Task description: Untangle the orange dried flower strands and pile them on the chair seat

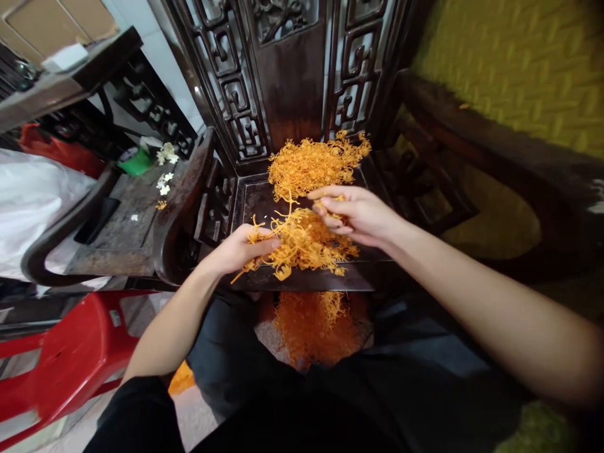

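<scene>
Sorting of orange cordyceps strands on a dark carved wooden chair seat (255, 201). The left hand (238, 250) is closed in a loose pinch on the near clump of strands (304, 242), which lies between the two grips; the right hand (356, 214) rests on that clump's far side with fingers half curled, lightly touching the strands. Beyond the grips lies a second heap (311, 165); below them, more strands sit in a container (316, 327) near the person's knees. Good practice, by my judgement: tease gently, since brittle strands would snap.
</scene>
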{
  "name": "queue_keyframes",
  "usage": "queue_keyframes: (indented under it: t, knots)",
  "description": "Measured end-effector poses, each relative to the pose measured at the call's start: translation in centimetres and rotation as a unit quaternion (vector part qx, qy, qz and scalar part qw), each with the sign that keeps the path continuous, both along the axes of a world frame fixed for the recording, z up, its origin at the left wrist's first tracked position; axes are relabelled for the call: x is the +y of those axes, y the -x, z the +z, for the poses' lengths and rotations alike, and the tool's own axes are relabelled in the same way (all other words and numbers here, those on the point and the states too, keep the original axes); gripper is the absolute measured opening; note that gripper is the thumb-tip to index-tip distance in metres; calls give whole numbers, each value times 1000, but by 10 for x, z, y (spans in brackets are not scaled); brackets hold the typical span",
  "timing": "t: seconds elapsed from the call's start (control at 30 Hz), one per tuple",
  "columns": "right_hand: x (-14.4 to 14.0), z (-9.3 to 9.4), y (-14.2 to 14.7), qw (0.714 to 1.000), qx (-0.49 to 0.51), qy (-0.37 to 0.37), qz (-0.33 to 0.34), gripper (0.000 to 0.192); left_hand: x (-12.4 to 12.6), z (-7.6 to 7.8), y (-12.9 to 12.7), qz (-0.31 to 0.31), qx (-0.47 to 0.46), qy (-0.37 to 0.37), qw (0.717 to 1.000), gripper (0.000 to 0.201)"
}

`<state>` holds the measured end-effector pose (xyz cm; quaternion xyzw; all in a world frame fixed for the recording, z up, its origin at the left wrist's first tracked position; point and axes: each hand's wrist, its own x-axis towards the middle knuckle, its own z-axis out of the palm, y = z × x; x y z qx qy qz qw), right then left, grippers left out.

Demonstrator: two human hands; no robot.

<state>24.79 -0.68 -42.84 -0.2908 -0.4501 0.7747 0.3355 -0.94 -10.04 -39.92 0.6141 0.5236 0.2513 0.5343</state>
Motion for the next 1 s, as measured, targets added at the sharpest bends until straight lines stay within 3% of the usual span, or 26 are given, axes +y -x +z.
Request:
queue_keyframes:
  t: [0.1,0.27,0.37,0.43,0.5,0.57,0.63,0.77,0.83,0.9,1.0]
  knots:
    - [-9,2,12,1000,-6,15,18,26,0,-2,-8,-13,-3,2,1000,41]
    - [-17,3,16,988,-90,-121,21,45,-1,-3,-14,4,-28,25,999,37]
    - [2,0,3,973,-108,-168,-111,43,-4,0,-12,-31,-16,52,998,40]
    - [23,-2,-12,961,-64,-136,-234,47,-6,2,-10,-36,0,55,998,44]
    - [38,-5,-25,952,-43,-94,-290,47,-6,1,-7,7,0,30,1000,47]
    - [38,-6,-30,965,-66,-76,-241,39,-3,0,-6,64,-4,-9,998,48]
    - [24,-4,-25,983,-78,-71,-149,35,1,-2,-8,85,8,-43,995,49]
    - [-13,6,-3,996,-56,-67,-18,42,6,-2,-17,46,68,-99,992,48]
    - [-21,11,3,989,-91,-111,25,49,7,-1,-20,29,88,-117,989,47]
    - [-17,13,0,971,-149,-186,7,52,7,0,-21,19,97,-124,987,45]
    - [5,13,-14,954,-146,-200,-167,53,4,3,-16,14,100,-116,988,44]
